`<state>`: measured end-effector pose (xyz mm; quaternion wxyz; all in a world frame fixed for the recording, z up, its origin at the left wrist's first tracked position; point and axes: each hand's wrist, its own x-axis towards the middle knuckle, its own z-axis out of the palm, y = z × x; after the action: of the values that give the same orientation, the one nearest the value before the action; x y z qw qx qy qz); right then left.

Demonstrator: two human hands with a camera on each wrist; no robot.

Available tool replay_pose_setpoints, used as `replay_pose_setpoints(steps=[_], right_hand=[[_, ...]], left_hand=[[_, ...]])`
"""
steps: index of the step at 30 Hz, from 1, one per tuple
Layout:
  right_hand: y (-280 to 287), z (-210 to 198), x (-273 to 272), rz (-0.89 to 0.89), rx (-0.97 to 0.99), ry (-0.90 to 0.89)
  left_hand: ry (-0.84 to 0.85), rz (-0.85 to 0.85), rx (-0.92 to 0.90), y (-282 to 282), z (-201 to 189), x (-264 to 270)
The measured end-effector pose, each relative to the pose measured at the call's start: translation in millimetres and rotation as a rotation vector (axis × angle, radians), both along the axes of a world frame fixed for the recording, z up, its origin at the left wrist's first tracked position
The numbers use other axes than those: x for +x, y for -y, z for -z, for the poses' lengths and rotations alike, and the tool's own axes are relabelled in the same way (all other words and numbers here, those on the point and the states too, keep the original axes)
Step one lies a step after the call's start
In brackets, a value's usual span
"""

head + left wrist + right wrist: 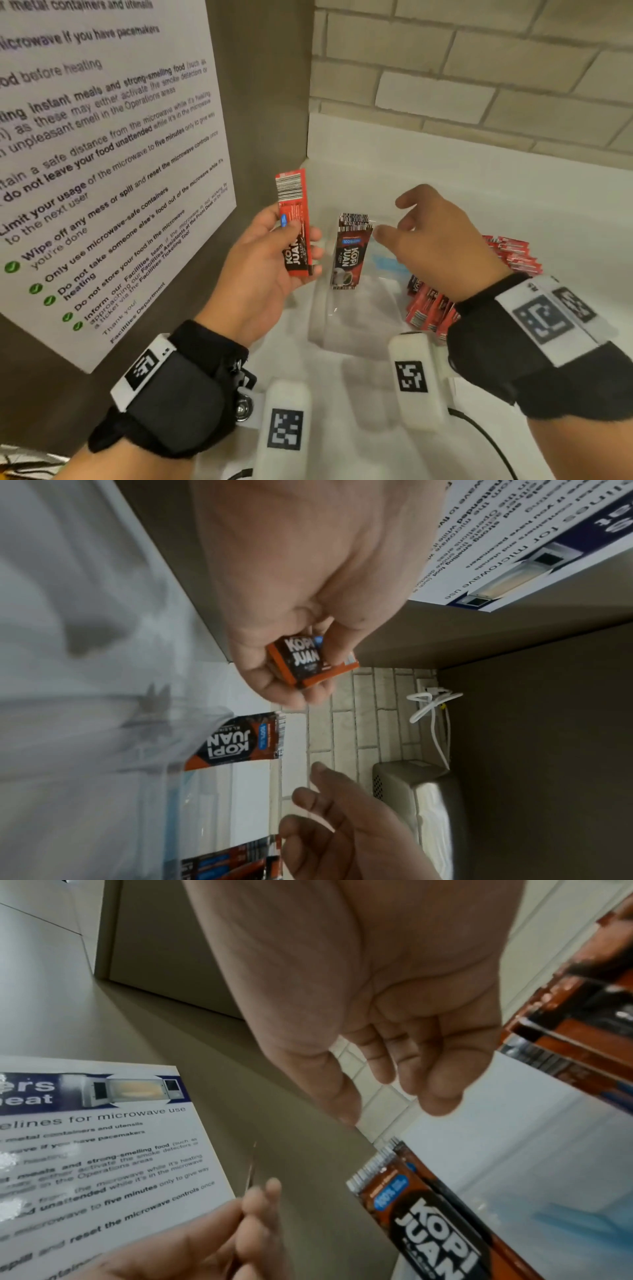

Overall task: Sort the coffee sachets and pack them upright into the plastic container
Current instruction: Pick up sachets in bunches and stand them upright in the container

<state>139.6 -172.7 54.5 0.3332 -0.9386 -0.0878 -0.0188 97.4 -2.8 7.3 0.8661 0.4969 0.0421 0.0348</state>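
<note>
The left hand [270, 260] pinches a red sachet [295, 222] while the right hand [435, 240], fingers spread and empty, hovers beside upright sachets [351, 250] in the clear container [342, 329] near the desk's back-left corner; a brush could topple them.

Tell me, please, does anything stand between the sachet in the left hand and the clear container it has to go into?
Nothing visible does. The left hand holds the sachet just left of the clear container. A few sachets already stand upright at its left end, and the open right hand hovers above it.
</note>
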Motion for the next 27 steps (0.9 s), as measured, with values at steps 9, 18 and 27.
replay_pose_setpoints(steps=[9,18,27], right_hand=[[-26,-14,-21,-0.241,0.373,0.067],[-22,-25,-27,-0.29,0.701,0.009],[-6,-4,-41,-0.133,0.816,-0.084]], left_hand=[[-0.053,0.545,-0.333,1,-10,-10],[0.004,0.519,-0.129,-3,-23,-28],[0.172,-0.078,0.288,-9,-30,-23]])
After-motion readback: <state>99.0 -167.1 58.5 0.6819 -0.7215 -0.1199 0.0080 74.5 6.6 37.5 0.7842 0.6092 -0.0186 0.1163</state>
